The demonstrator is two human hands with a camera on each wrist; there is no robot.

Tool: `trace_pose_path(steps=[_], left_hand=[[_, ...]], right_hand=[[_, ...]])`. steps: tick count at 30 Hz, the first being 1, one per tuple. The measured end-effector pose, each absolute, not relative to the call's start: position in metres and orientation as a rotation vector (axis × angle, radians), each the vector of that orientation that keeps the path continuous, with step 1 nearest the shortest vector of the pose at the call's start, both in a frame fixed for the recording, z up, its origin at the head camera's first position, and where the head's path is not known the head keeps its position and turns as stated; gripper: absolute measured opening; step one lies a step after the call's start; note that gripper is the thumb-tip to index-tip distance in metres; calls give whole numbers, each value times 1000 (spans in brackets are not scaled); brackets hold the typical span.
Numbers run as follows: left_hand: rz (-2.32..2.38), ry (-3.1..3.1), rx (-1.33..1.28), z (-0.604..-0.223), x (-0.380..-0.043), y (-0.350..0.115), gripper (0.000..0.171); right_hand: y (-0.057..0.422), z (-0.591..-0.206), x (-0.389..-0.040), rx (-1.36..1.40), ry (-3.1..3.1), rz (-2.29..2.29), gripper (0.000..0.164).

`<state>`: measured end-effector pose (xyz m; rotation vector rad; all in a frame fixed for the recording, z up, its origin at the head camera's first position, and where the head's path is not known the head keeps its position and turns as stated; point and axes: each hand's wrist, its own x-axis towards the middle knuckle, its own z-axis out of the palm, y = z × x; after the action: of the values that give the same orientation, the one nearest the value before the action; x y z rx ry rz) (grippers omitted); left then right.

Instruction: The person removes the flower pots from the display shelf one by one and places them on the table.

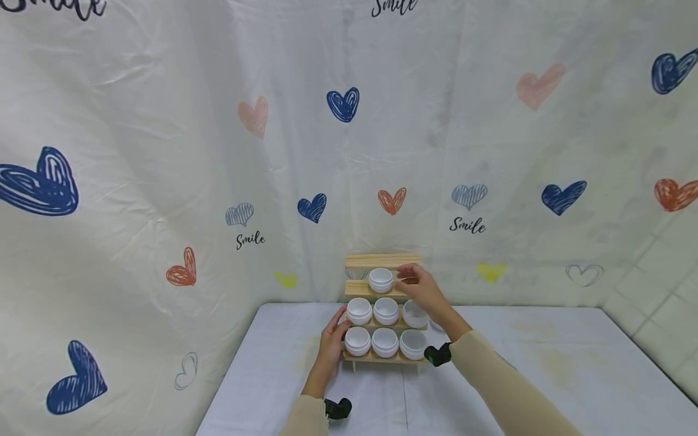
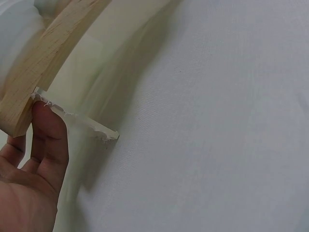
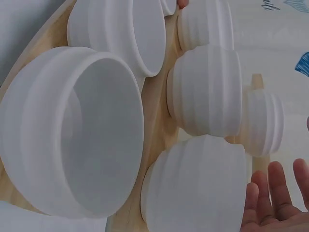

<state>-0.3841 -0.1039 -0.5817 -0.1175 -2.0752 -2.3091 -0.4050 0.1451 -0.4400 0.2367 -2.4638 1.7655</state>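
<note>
A stepped wooden rack (image 1: 355, 288) stands on the white table, bearing white ribbed bowls. Three sit on its lowest tier, including a large bowl (image 3: 29, 125) at the right end, and three on the tier above. A single bowl (image 1: 380, 280) is on the third tier; the top plank (image 1: 382, 260) is bare. My left hand (image 1: 331, 342) grips the rack's left side, its fingers around the board end beside a rough-edged leg (image 2: 82, 121) in the left wrist view. My right hand (image 1: 422, 290) is just right of the single bowl, fingers (image 3: 279, 186) loosely extended and holding nothing.
A white cloth covers the table (image 1: 534, 369). Close behind the rack hangs a pale curtain (image 1: 414, 145) printed with hearts. Something white (image 1: 436, 325) peeks out behind my right forearm, mostly hidden. Tabletop extends on both sides of the rack.
</note>
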Motion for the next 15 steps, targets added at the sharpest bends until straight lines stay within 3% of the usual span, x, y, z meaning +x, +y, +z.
trace_pose_path(steps=[15], left_hand=[[-2300, -2084, -113, -583, -386, -103, 56]], right_hand=[[130, -442, -417, 268, -2530, 1694, 51]])
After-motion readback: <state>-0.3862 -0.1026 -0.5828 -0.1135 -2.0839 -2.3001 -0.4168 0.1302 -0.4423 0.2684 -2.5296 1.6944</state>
